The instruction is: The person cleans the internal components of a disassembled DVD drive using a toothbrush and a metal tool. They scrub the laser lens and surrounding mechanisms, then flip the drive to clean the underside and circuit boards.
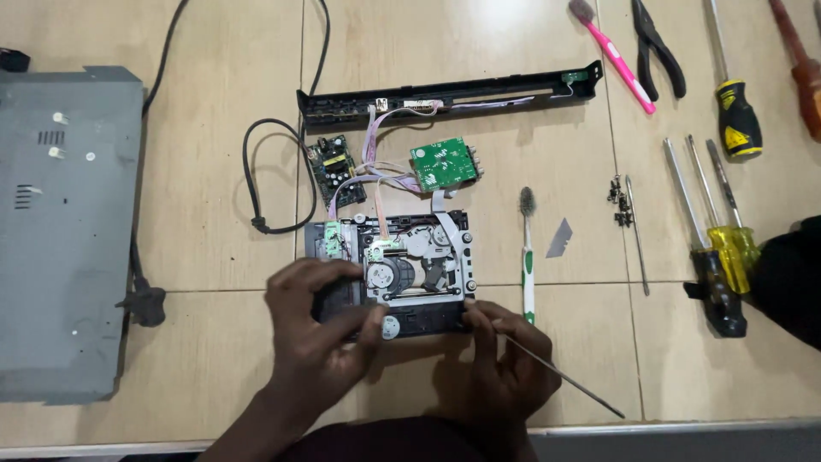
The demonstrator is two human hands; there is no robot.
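Black plastic of the disc drive (pixel 395 269) is gripped at its near left corner by the left hand (pixel 321 329). A thin metal rod (pixel 560 378), slanting away to the right, is pinched in the right hand (pixel 500 359); its tip seemingly meets the drive's near right edge.

Disc drive mechanism (pixel 402 269) sits dead centre; circuit boards (pixel 389 167) at twelve o'clock, front panel (pixel 445 94) beyond them, metal cover (pixel 64 231) at nine, toothbrush (pixel 528 252) just at three, screwdrivers (pixel 718 231) farther out
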